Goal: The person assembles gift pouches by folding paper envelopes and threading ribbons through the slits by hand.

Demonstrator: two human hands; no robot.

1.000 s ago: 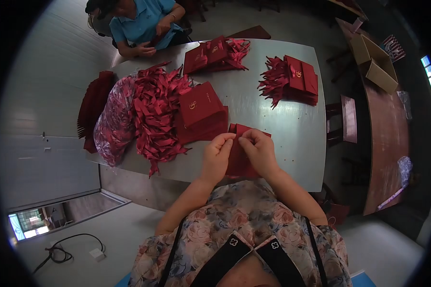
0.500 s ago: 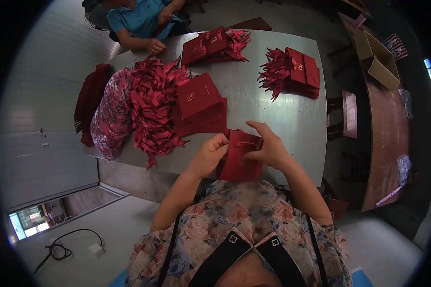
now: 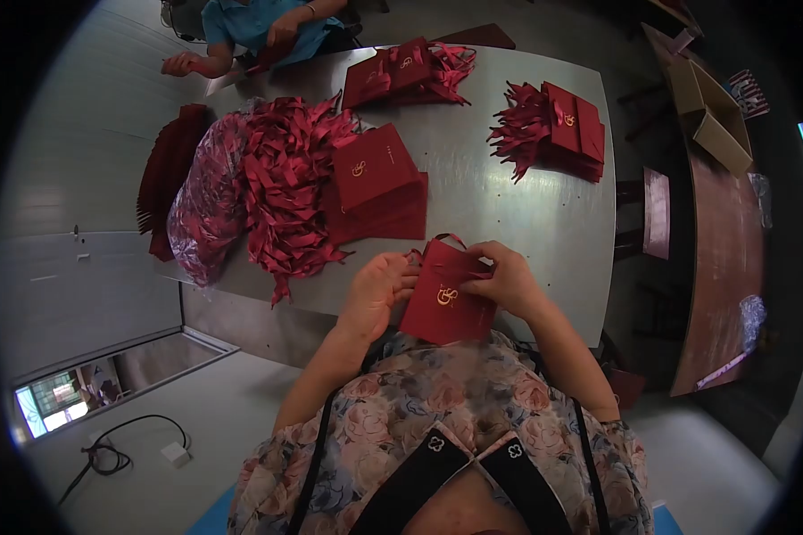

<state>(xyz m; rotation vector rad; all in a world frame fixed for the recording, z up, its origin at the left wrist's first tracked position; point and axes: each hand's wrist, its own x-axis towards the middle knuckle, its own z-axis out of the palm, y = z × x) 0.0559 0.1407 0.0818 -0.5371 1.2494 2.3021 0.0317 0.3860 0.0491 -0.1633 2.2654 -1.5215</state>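
Note:
A red paper gift bag [image 3: 444,299] with a gold logo is held at the table's near edge, tilted, in front of my floral top. My right hand [image 3: 509,281] is closed on its upper right side, thumb across the front. My left hand [image 3: 379,290] has curled fingers at the bag's left edge, where a bit of red ribbon shows above them; the fingertips are partly hidden. A ribbon loop [image 3: 452,239] stands up from the bag's top. Beyond my left hand lies a stack of red bags [image 3: 375,169] with gold logos.
Left of the stack are a heap of red ribbons [image 3: 290,178], a clear plastic bag of ribbons [image 3: 207,201] and folded red pieces [image 3: 171,174]. More ribboned bags lie at the far side [image 3: 393,76] and right [image 3: 571,129]. A person in blue [image 3: 263,27] sits opposite. An open carton [image 3: 709,111] stands right.
The bag has turned so its gold logo faces me, and its ribbon loop now rises above the top. My left fingers have shifted along its edge. The person opposite has moved a hand outward.

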